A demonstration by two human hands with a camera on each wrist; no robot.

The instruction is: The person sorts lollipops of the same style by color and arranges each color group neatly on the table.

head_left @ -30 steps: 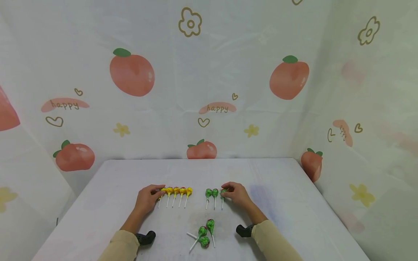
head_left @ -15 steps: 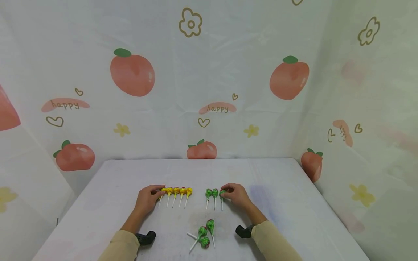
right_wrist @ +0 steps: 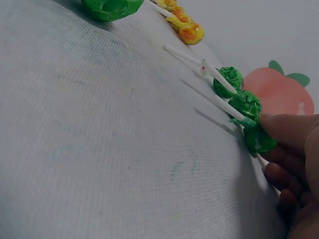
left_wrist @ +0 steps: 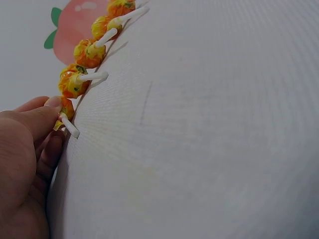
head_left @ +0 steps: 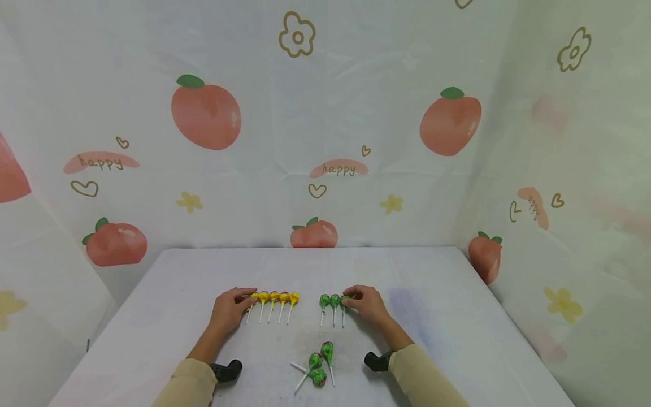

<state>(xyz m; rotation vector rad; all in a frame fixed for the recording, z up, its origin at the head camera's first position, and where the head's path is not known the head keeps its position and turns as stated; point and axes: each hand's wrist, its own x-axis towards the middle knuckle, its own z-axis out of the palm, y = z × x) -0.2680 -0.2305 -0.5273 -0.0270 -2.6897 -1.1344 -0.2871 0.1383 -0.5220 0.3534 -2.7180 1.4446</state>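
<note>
Yellow-wrapped lollipops (head_left: 274,297) lie side by side in a row on the table, sticks toward me. My left hand (head_left: 229,308) pinches the wrapped head of the leftmost yellow lollipop (left_wrist: 67,108) between thumb and finger. To the right, a short row of green lollipops (head_left: 334,301) lies level with the yellow ones. The rightmost green lollipop (right_wrist: 258,140) is pinched at its head by my right hand (head_left: 370,303), close beside the middle green one (right_wrist: 246,103). In the head view my fingers partly cover both pinched lollipops.
Nearer to me lie three loose green lollipops (head_left: 328,351), two of them with crossed sticks. The white table (head_left: 437,316) meets a fruit-printed backdrop (head_left: 325,113) at its back and sides. Black wrist mounts (head_left: 228,371) stick out inward from both sleeves.
My right hand has slid the rightmost green lollipop a little to the left, narrowing the gap to the middle one. The left hand has stayed in place.
</note>
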